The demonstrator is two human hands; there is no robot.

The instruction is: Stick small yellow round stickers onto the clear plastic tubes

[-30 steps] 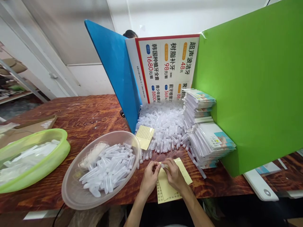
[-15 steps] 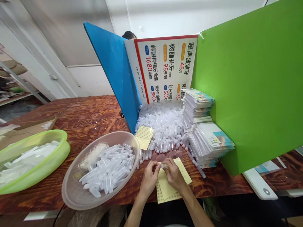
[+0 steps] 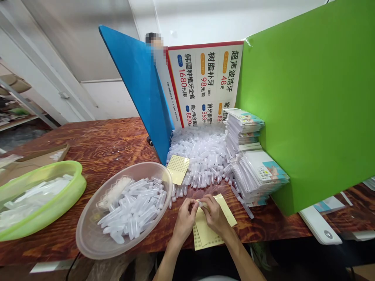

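Observation:
My left hand and my right hand meet at the near table edge, both pinched on one small clear plastic tube held between them. Under the hands lie yellow sticker sheets. Left of them stands a clear plastic bowl holding several tubes. A heap of loose tubes lies further back, with another yellow sticker sheet leaning on it.
A green bowl with plastic pieces sits at far left. Stacked printed cards stand right of the heap. Blue, white printed and green boards fence the spot. Another person's head shows behind the boards.
The view has drifted slightly; my hands stay in place, fingers still working on the tube.

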